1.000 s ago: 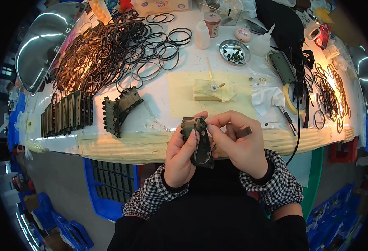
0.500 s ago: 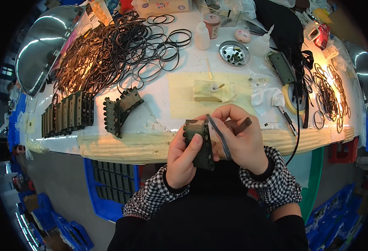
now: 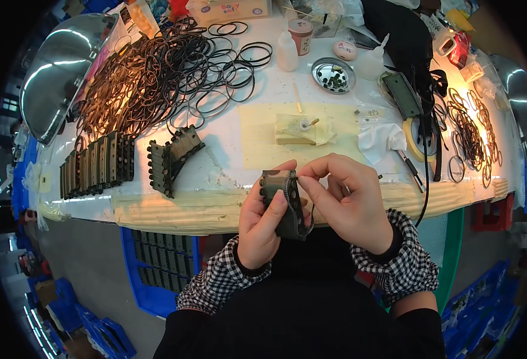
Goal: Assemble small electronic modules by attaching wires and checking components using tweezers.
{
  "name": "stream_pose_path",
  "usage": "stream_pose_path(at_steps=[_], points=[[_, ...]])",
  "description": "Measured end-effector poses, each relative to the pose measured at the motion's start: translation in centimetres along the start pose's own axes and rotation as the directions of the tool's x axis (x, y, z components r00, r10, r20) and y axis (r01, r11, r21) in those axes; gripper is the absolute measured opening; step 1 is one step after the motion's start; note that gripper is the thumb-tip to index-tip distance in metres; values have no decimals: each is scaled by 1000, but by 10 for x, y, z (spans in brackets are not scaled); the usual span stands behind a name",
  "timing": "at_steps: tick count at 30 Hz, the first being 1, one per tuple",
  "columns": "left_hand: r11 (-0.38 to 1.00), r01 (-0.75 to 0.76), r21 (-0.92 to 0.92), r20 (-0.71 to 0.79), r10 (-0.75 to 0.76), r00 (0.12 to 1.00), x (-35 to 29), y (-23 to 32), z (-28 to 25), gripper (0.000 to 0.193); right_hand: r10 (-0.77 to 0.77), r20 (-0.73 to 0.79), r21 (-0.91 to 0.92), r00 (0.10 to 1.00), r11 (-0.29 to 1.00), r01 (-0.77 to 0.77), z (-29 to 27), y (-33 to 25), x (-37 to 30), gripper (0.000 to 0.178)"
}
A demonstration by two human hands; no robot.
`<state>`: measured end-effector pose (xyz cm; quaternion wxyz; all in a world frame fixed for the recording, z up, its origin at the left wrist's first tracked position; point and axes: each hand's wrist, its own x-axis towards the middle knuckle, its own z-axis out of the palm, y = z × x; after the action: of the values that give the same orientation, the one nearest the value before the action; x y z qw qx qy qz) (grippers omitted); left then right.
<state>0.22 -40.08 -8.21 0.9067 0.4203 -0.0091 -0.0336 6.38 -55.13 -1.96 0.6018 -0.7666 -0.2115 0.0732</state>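
Note:
My left hand [image 3: 258,224] is closed around a dark green, block-like part [image 3: 276,185] with knobbed edges, held upright above the table's front edge. A thin dark rubber ring [image 3: 308,228] runs along the right-hand side of that part and loops out at its lower end. My right hand [image 3: 348,200] pinches the ring's upper stretch between thumb and forefinger, close to the part's top right corner. Its other fingers are curled, and whether anything lies inside them is hidden. Similar green parts [image 3: 99,164] stand in a row at the left, with two more [image 3: 176,155] nearer the middle.
A large heap of dark rings [image 3: 149,75] covers the back left; a smaller heap [image 3: 470,131] lies right. Ahead are a yellow block [image 3: 293,130], a round metal dish [image 3: 333,76] of small dark pieces and a white squeeze bottle [image 3: 286,52]. A blue crate [image 3: 133,269] stands below the table.
My right hand has brought the ring from beside the green part onto its right side, and now pinches it near the top. The dark strip seen between my right fingers no longer shows.

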Motion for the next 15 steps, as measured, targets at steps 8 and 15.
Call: stream_pose_path(at_steps=[8,15], points=[[988,-31,149,-18,34,999,-3,-2,5,46,109,170,-98,979,991,-93,-19,-5,8,13],[998,-20,61,-61,23,998,-1,-2,4,44,50,99,-28,994,998,-48,-7,-2,8,10]])
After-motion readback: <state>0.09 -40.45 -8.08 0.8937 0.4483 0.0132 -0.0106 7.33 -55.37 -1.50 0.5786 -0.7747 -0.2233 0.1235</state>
